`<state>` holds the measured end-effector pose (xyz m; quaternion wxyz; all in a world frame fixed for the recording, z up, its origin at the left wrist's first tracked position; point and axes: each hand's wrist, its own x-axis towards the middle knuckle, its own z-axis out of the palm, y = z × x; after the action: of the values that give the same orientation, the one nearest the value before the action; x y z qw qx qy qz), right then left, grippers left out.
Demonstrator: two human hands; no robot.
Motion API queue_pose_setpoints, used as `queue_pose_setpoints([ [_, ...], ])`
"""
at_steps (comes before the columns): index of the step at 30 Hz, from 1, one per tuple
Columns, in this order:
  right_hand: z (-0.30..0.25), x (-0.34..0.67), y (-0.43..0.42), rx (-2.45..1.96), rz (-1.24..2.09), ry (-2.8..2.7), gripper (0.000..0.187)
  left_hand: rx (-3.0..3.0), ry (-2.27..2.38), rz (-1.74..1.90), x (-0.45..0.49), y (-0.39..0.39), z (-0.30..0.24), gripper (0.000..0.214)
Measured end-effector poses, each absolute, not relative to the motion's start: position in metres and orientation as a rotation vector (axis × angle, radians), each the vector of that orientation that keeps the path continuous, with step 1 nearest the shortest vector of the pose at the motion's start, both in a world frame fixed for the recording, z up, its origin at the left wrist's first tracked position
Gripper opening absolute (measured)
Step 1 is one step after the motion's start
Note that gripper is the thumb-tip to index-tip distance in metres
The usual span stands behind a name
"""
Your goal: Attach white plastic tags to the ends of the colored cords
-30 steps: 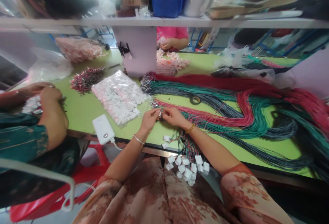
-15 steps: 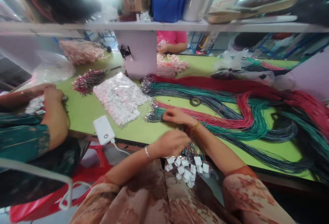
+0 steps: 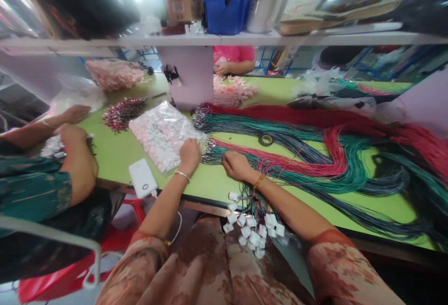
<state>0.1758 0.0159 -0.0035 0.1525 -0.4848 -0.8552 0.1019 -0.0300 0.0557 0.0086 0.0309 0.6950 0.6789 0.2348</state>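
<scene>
My left hand [image 3: 189, 154] rests knuckles-up on the edge of a clear bag of small white plastic connectors [image 3: 161, 132], fingers curled down into the pile; what they hold is hidden. My right hand [image 3: 237, 165] lies on the ends of the pink, green and dark wire bundle [image 3: 280, 158], fingers bent over the wire tips. Finished wires with white connectors [image 3: 254, 230] hang over the green table's [image 3: 115, 153] front edge above my lap.
A white power bank [image 3: 142, 177] lies at the table edge left of my left arm. A tape roll [image 3: 266, 139] sits among long red, green and dark wires [image 3: 350, 155]. A person on the left works with both hands [image 3: 72, 130]; another sits across [image 3: 233, 60]. A shelf [image 3: 224, 39] runs overhead.
My left hand left the right hand, dipped to the hanging wires at the table edge, then moved up-left onto the connector bag. My right hand stayed on the wire ends.
</scene>
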Motion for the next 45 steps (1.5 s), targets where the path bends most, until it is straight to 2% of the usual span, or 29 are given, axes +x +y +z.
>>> queue_pose_setpoints([
  [3, -0.004, 0.176, 0.014, -1.33, 0.346, -2.416, 0.017, 2.118, 2.174, 0.558, -0.044, 0.077, 0.004, 0.02],
  [7, -0.008, 0.181, 0.016, -1.184, 0.54, -2.318, 0.011, 2.147, 2.115, 0.587, -0.041, 0.076, -0.002, 0.017],
  [12, -0.003, 0.187, 0.026, -1.056, 1.054, -1.994, 0.017, 1.992, 1.872, 0.875, -0.047, 0.065, 0.002, 0.019],
  [15, 0.009, 0.181, 0.031, -1.01, 1.187, -1.84, 0.024, 1.65, 1.565, 1.145, -0.047, 0.06, 0.006, 0.019],
  [19, 0.032, 0.162, 0.032, -0.942, 1.206, -1.785, 0.03, 1.115, 1.099, 1.221, -0.036, 0.051, 0.01, 0.033],
  [22, 0.043, 0.151, 0.031, -0.904, 1.179, -1.789, 0.032, 0.94, 0.913, 1.219, -0.026, 0.045, 0.013, 0.032],
  [35, 0.038, 0.158, 0.023, -1.079, 0.795, -1.932, 0.021, 0.785, 0.79, 1.225, -0.009, 0.029, 0.015, 0.027],
  [38, 0.036, 0.157, 0.025, -1.128, 0.898, -1.888, 0.021, 0.816, 0.794, 1.239, -0.007, 0.027, 0.015, 0.028],
  [42, 0.029, 0.155, 0.029, -1.131, 1.219, -1.729, 0.021, 0.94, 0.859, 1.264, -0.004, 0.023, 0.014, 0.03],
  [45, 0.023, 0.154, 0.029, -1.131, 1.205, -1.713, 0.023, 1.011, 0.933, 1.297, 0.0, 0.021, 0.011, 0.032],
])
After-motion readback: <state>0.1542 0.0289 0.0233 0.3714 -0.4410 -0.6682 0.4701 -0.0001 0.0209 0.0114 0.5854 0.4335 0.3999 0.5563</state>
